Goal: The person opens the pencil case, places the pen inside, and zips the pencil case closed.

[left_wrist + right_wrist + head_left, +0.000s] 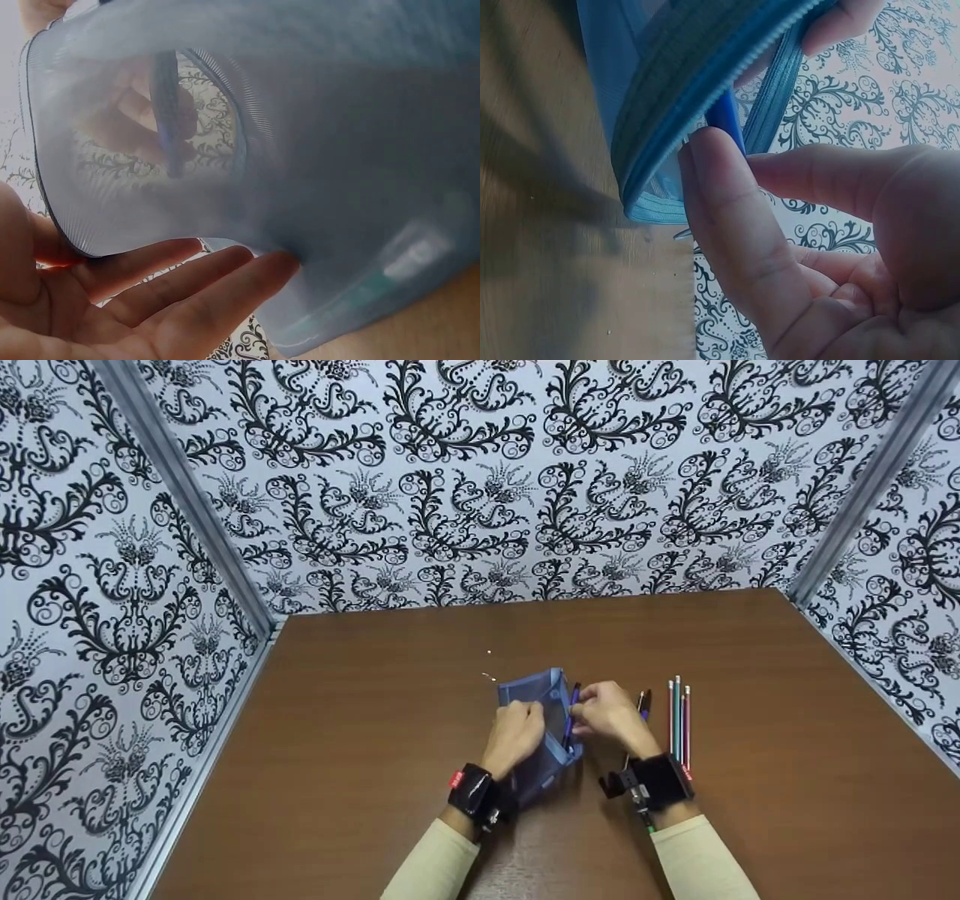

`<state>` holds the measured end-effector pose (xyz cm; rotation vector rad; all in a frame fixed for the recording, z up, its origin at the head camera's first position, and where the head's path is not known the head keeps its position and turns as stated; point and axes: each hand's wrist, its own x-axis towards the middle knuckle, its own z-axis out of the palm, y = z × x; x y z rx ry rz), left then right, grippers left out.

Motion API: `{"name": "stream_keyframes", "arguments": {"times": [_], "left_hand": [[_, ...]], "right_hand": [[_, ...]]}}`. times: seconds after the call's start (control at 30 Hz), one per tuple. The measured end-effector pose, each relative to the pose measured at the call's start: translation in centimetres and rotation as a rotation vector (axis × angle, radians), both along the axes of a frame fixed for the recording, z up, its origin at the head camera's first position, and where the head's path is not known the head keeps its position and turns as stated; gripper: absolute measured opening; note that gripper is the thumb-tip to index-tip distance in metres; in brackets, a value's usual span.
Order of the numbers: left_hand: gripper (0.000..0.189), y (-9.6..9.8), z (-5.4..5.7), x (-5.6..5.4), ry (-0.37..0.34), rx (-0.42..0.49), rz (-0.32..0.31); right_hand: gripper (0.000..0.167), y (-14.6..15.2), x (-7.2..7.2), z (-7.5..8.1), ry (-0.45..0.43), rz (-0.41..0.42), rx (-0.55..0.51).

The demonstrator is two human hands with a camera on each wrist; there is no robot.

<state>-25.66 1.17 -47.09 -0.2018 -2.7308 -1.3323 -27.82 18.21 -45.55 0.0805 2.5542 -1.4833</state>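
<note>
A blue mesh zipper pouch (536, 781) is held up off the table with its mouth spread toward the right. My left hand (517, 731) grips it at one side; in the left wrist view those fingers (217, 296) lie along the mesh. At the mouth, my right hand (609, 712) pinches a blue pen (726, 116) between thumb and forefinger. The zipper edge (697, 97) crosses in front of part of the pen in the right wrist view. Through the mesh, the pen shows as a dark upright strip in the left wrist view.
Several pencils (677, 720) lie side by side on the brown table (337, 750), right of my right hand. Another pen (646, 705) lies between them and that hand, partly hidden. Small white specks (489, 678) lie beyond the pouch. Patterned walls (465, 495) enclose the back and sides.
</note>
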Motion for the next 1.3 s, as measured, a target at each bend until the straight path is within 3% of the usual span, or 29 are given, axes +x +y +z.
{"name": "stream_keyframes", "arguments": {"times": [0.43, 1.3], "left_hand": [[0.043, -0.06, -0.11, 0.06, -0.032, 0.028, -0.017], [0.042, -0.17, 0.26, 0.23, -0.097, 0.063, -0.029]], "right_hand": [[0.032, -0.25, 0.17, -0.11, 0.005, -0.009, -0.019], [0.03, -0.49, 0.35, -0.09, 0.063, 0.023, 0.061]]}}
